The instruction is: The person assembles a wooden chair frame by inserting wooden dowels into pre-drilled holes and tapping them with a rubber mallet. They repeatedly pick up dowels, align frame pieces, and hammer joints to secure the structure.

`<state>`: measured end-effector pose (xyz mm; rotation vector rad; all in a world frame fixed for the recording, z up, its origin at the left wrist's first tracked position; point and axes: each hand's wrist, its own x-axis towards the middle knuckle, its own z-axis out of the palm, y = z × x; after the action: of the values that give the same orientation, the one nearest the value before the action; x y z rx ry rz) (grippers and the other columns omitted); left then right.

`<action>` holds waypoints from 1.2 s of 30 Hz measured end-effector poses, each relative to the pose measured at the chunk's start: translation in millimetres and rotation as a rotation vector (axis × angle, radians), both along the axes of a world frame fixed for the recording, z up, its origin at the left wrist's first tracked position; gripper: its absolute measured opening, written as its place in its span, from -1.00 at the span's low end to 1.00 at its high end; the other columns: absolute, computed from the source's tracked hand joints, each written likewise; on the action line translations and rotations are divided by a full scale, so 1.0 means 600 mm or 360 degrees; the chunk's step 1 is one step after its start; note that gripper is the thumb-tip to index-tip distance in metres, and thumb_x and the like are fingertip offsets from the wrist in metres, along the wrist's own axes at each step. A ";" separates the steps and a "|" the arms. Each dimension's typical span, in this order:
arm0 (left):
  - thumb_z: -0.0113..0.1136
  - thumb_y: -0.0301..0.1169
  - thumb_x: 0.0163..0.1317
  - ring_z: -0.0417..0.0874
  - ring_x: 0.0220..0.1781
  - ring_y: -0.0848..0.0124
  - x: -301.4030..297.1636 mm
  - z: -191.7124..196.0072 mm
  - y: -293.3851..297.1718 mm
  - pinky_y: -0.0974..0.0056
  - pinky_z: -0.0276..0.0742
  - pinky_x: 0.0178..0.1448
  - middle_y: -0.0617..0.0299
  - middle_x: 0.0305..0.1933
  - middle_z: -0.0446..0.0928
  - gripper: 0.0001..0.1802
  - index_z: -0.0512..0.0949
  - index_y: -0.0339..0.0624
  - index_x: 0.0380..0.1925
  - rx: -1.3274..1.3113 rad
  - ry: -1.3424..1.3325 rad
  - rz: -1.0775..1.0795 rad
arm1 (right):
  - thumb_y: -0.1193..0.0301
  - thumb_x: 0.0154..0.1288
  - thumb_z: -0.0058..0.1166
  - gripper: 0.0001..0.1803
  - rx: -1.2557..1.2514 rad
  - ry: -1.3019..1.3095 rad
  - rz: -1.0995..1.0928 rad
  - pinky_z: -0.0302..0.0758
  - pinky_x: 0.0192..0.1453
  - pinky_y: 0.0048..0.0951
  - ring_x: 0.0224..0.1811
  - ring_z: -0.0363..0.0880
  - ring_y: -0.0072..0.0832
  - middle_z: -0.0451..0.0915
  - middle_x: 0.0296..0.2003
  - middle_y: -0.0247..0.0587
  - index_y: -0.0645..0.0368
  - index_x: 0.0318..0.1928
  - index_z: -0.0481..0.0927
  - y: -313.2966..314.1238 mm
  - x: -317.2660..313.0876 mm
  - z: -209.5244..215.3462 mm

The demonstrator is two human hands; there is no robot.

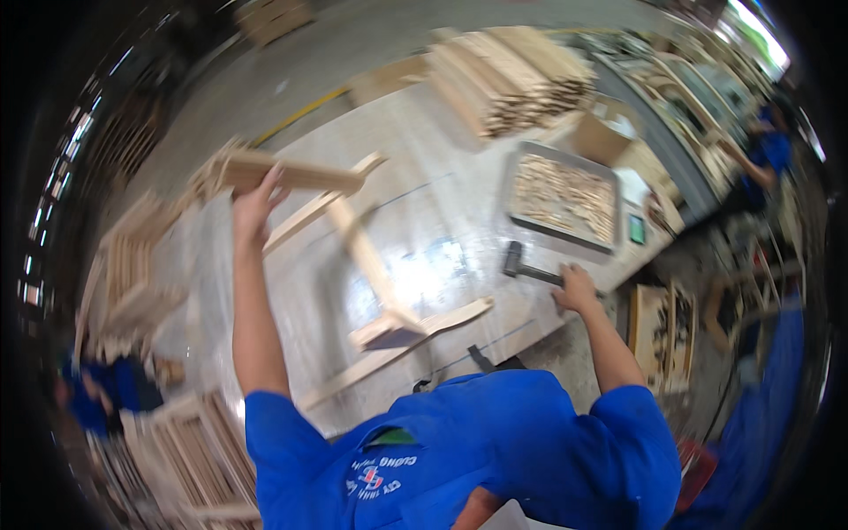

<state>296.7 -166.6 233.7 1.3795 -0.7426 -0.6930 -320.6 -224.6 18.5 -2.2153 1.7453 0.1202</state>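
Observation:
My left hand (254,212) reaches out to the far left and grips a pale wooden board (309,175) near its left end. That board lies across the far part of a wooden frame (362,247), which has two long legs joined by a crossbar. A short wooden block (386,331) sits at the frame's near joint. In my right hand (578,288) is a hammer (533,271), held by the handle just above the table, its dark head pointing left. Right behind the hammer stands a grey tray (515,212) of small wooden pegs.
A large stack of wooden slats (512,75) is at the table's far side, with a cardboard box (606,131) beside it. Wooden parts (132,265) are piled along the left. One person (767,150) is at the far right, another (110,389) at the lower left.

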 end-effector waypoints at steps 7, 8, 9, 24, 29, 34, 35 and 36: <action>0.44 -0.31 0.37 0.67 0.24 0.25 0.098 0.001 -0.015 0.09 0.73 0.28 0.01 0.21 0.63 -0.48 0.56 -0.43 0.20 0.0251 -0.0311 0.0231 | 0.27 0.16 0.42 -0.48 -0.0194 -0.0067 -0.0228 0.55 0.22 0.03 0.13 0.59 0.05 0.56 0.07 0.02 0.03 0.15 0.63 0.007 0.036 -0.038; 0.45 -0.30 0.37 0.68 0.24 0.25 0.108 -0.001 -0.018 0.09 0.73 0.28 0.00 0.21 0.64 -0.47 0.57 -0.43 0.20 0.0274 -0.0325 0.0236 | 0.29 0.16 0.41 -0.50 -0.0201 -0.0070 -0.0254 0.55 0.21 0.03 0.12 0.59 0.05 0.56 0.06 0.02 0.03 0.13 0.63 0.008 0.041 -0.040; 0.45 -0.30 0.36 0.68 0.24 0.25 0.116 -0.008 -0.027 0.09 0.73 0.27 0.00 0.20 0.64 -0.47 0.57 -0.43 0.20 0.0289 -0.0329 0.0231 | 0.29 0.16 0.41 -0.51 -0.0215 -0.0065 -0.0258 0.55 0.21 0.03 0.12 0.59 0.06 0.56 0.06 0.02 0.04 0.12 0.63 0.006 0.043 -0.040; 0.54 -0.18 0.21 0.76 -0.05 0.30 0.157 -0.017 -0.126 0.20 0.72 -0.06 0.05 0.03 0.73 -0.43 0.63 -0.33 0.10 0.0471 -0.0789 -0.0132 | 0.44 0.19 0.37 -0.58 -0.0292 0.0072 -0.0147 0.55 0.15 0.05 0.06 0.59 0.09 0.56 0.01 0.05 0.10 0.06 0.57 0.007 0.077 -0.048; 0.53 -0.09 0.20 0.76 -0.12 0.30 0.174 -0.009 -0.176 0.22 0.71 -0.14 0.04 -0.01 0.73 -0.35 0.59 -0.30 0.16 0.0472 -0.0895 -0.0110 | 0.47 0.16 0.35 -0.67 -0.0150 0.0126 0.0059 0.58 0.11 0.04 0.01 0.61 0.10 0.60 -0.09 0.05 0.17 -0.06 0.58 -0.020 0.086 -0.035; 0.51 -0.08 0.23 0.75 -0.03 0.28 0.199 -0.004 -0.195 0.19 0.73 -0.11 0.02 0.04 0.71 -0.34 0.56 -0.28 0.20 0.0443 -0.0852 -0.0206 | 0.47 0.10 0.33 -0.66 -0.0047 0.0081 0.0116 0.58 0.08 0.04 0.00 0.61 0.10 0.61 -0.13 0.06 0.19 -0.09 0.58 -0.036 0.085 -0.028; 0.50 -0.08 0.24 0.75 0.00 0.27 0.201 -0.006 -0.197 0.19 0.73 -0.10 0.02 0.06 0.70 -0.34 0.56 -0.27 0.20 0.0437 -0.0842 -0.0261 | 0.49 0.07 0.32 -0.65 -0.0027 0.0069 0.0110 0.57 0.07 0.04 -0.01 0.61 0.10 0.61 -0.14 0.05 0.18 -0.10 0.56 -0.038 0.084 -0.027; 0.50 -0.08 0.24 0.74 0.02 0.27 0.202 -0.005 -0.196 0.18 0.73 -0.10 0.01 0.08 0.70 -0.34 0.57 -0.27 0.20 0.0440 -0.0843 -0.0315 | 0.49 0.07 0.33 -0.65 -0.0025 0.0075 0.0109 0.56 0.07 0.05 -0.01 0.61 0.10 0.61 -0.15 0.05 0.18 -0.10 0.55 -0.036 0.087 -0.028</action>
<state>418.1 -284.4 230.7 1.7889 -1.2497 -0.6013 -268.2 -246.4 2.0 -2.3021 1.7004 0.1766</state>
